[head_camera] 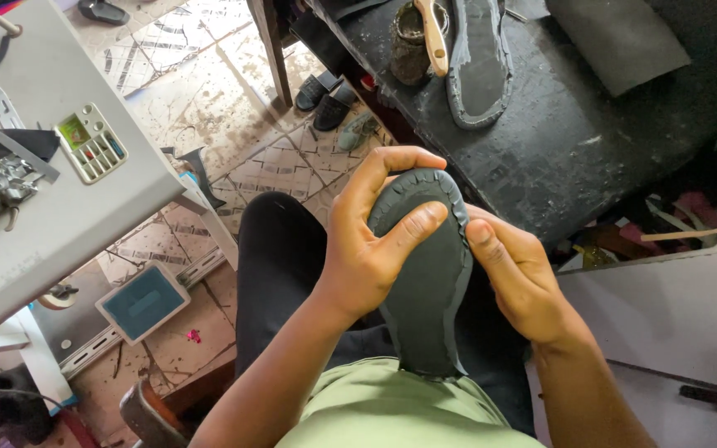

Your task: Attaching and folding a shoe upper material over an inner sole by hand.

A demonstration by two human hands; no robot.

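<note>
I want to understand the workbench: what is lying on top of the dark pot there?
A wooden-handled brush lies across the rim of the dark pot, beside a second sole. The brush's bristles and the pot's contents are hidden.

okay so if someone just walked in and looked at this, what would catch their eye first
First, the dark grey shoe sole at centre, pressed between the left hand and right hand over the lap. Then a second sole on the black workbench above, and the grey sewing machine at left.
</note>
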